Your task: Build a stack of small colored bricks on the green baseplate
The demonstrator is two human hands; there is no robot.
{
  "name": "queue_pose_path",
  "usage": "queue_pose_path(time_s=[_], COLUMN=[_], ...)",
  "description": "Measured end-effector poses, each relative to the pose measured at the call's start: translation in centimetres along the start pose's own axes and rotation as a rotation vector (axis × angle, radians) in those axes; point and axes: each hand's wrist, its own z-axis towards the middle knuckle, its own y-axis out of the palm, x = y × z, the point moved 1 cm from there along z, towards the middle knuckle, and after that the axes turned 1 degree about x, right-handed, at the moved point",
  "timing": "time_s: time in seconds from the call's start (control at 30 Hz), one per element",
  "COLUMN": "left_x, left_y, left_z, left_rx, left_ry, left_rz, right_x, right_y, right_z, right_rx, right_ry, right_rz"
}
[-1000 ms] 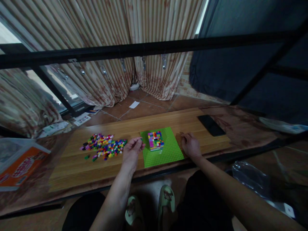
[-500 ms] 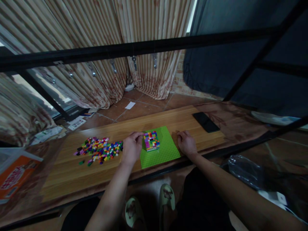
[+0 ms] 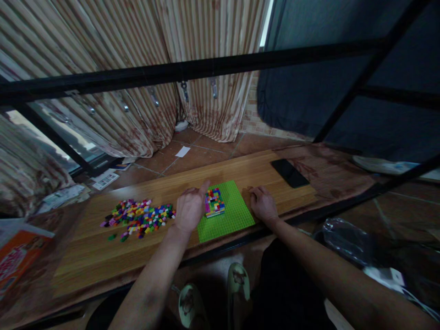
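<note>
My left hand (image 3: 190,207) is at the left side of a small square block of multicoloured building bricks (image 3: 215,201). Its index finger points forward past the block's far left corner, while the other fingers are mostly hidden beneath the hand. No brick shows in it. The block sits on a green studded baseplate (image 3: 228,223), towards its far left part. Beside the baseplate's right edge, my right hand (image 3: 264,204) rests on the wooden board with fingers loosely curled and nothing visible in them. Left of my left hand lies a loose pile of small coloured bricks (image 3: 140,216).
A black phone (image 3: 289,173) lies on the right of the wooden board (image 3: 103,261). At the far left stands an orange-labelled plastic tub (image 3: 20,250). A dark metal rail (image 3: 206,68) crosses in front of the curtains. A clear plastic bag (image 3: 345,238) is low on the right.
My left hand carried a small green brick from beside the baseplate to the block's far left corner; its index finger has since straightened. My right hand stays beside the baseplate. The view has shifted slightly.
</note>
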Motion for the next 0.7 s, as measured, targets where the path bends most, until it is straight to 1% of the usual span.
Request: queue_pose_path(time_s=[0.07,0.17,0.27,0.37,0.5,0.7], left_x=[0.13,0.35,0.5,0.46,0.15,-0.22], left_y=[-0.08,-0.16,-0.11,0.11,0.43,0.54], left_z=[0.07,0.18,0.24,0.26,0.33,0.54], left_rx=[-0.013,-0.03,-0.046,-0.034,-0.018,-0.018], left_ry=[0.031,0.041,0.038,0.028,-0.019,-0.106], left_rz=[0.07,0.125,0.128,0.113,0.037,-0.159], right_x=[-0.06,-0.08,-0.01,0.06,0.03,-0.1], right_y=[-0.03,-0.01,0.07,0.12,0.08,-0.07], right_z=[-0.01,0.0,0.01,0.01,-0.01,-0.06], right_rx=[-0.004,-0.013,-0.013,-0.01,-0.009,0.009], right_ry=[0.004,0.007,0.004,-0.002,0.0,-0.008], right_rz=[-0.009,-0.02,-0.018,-0.021,-0.025,-0.007])
